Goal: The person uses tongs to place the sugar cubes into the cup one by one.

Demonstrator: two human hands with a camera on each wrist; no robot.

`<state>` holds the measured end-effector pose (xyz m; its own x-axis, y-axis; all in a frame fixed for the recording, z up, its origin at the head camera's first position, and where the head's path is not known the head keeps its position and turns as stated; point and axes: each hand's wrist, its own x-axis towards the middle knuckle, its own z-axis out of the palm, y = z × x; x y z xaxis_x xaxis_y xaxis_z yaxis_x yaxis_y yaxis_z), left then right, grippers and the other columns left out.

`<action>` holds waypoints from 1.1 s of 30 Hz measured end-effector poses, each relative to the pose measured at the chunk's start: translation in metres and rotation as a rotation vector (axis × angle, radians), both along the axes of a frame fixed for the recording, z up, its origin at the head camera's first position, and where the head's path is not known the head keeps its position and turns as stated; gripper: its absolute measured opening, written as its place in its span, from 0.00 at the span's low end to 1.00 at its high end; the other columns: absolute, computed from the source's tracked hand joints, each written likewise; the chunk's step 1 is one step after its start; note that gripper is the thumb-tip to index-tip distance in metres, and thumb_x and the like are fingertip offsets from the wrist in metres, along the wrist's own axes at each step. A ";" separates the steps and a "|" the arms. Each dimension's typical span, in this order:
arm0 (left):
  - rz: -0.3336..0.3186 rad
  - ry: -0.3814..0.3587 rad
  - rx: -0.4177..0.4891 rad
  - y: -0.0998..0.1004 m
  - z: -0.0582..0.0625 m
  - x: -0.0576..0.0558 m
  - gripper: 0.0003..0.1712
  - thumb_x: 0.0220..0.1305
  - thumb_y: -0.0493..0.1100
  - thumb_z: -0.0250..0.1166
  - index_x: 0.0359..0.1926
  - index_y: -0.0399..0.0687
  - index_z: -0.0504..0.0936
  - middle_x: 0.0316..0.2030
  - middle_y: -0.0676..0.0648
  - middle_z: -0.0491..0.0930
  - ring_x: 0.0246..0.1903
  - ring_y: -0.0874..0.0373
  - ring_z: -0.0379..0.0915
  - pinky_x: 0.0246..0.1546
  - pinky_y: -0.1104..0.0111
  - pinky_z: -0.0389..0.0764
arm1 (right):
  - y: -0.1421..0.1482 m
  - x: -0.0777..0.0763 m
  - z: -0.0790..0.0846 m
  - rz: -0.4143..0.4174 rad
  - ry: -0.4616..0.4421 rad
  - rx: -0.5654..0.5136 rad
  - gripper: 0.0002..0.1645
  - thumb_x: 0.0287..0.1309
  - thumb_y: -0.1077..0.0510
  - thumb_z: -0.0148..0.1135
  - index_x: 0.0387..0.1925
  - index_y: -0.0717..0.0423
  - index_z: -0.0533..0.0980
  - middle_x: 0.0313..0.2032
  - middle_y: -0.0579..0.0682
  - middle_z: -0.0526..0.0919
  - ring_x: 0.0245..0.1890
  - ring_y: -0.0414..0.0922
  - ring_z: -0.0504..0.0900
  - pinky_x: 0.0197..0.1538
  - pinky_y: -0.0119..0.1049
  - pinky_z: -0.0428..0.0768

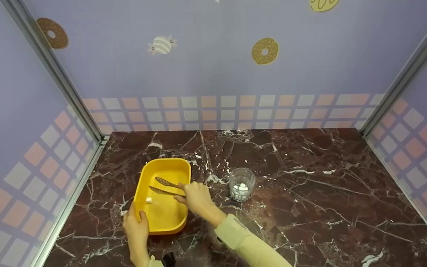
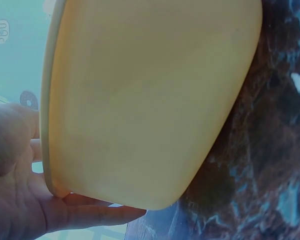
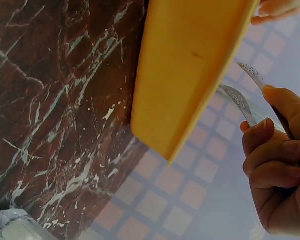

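A yellow plastic bin (image 1: 166, 218) stands on the dark marbled table, with one small white cube (image 1: 149, 200) on its floor. Thumb over the rim, my left hand (image 1: 136, 226) grips the bin's near left side; the left wrist view shows its fingers (image 2: 105, 216) along the outer wall. My right hand (image 1: 198, 200) holds metal tongs (image 1: 165, 181) over the bin, their textured tips apart and nothing between them. The right wrist view shows the fingers curled round the tongs (image 3: 238, 100). To the right of the bin stands a clear glass (image 1: 242, 178) with several white cubes (image 1: 240, 187) in it.
Purple patterned walls (image 1: 213, 74) enclose the marbled table (image 1: 328, 207) at the back and both sides. Metal posts stand at the back corners. The glass is within a short distance of my right forearm (image 1: 250, 241).
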<state>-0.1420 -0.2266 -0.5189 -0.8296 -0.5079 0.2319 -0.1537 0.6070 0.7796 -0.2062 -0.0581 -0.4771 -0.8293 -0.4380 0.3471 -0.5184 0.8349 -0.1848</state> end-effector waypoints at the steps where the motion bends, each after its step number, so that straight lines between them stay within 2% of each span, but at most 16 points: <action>1: 0.003 -0.001 0.000 0.000 0.000 0.000 0.24 0.56 0.29 0.49 0.55 0.23 0.65 0.45 0.19 0.67 0.45 0.27 0.63 0.49 0.43 0.63 | -0.003 0.000 -0.001 0.001 -0.005 0.014 0.18 0.48 0.40 0.59 0.36 0.45 0.80 0.22 0.49 0.83 0.18 0.46 0.78 0.15 0.34 0.68; 8: 0.008 -0.008 0.003 0.000 0.002 0.000 0.24 0.56 0.29 0.49 0.55 0.23 0.64 0.44 0.19 0.67 0.45 0.26 0.63 0.48 0.42 0.63 | -0.023 -0.002 -0.008 0.001 -0.003 0.154 0.16 0.45 0.38 0.61 0.29 0.44 0.80 0.18 0.44 0.81 0.17 0.42 0.76 0.16 0.34 0.68; 18: -0.001 -0.005 0.033 0.001 0.000 -0.001 0.25 0.57 0.30 0.49 0.56 0.24 0.64 0.45 0.20 0.67 0.46 0.27 0.63 0.50 0.43 0.63 | -0.042 -0.004 -0.019 -0.004 0.007 0.300 0.18 0.45 0.38 0.61 0.23 0.46 0.79 0.21 0.45 0.81 0.19 0.42 0.77 0.17 0.35 0.71; 22: -0.012 -0.011 0.037 0.002 0.000 -0.001 0.25 0.57 0.30 0.48 0.57 0.24 0.63 0.46 0.20 0.67 0.47 0.28 0.63 0.50 0.44 0.63 | -0.044 -0.004 -0.023 -0.023 0.012 0.320 0.18 0.44 0.37 0.61 0.23 0.46 0.80 0.21 0.44 0.81 0.19 0.42 0.77 0.18 0.34 0.72; 33: -0.005 -0.030 0.047 0.000 -0.001 0.000 0.26 0.57 0.31 0.49 0.57 0.24 0.63 0.47 0.20 0.66 0.48 0.28 0.62 0.51 0.43 0.63 | -0.046 -0.002 -0.023 0.000 0.013 0.297 0.13 0.45 0.42 0.63 0.19 0.45 0.80 0.20 0.44 0.81 0.19 0.42 0.77 0.17 0.34 0.71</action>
<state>-0.1418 -0.2269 -0.5195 -0.8383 -0.5137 0.1826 -0.1746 0.5703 0.8027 -0.2081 -0.1043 -0.5000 -0.8256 -0.5218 0.2146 -0.5189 0.8516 0.0744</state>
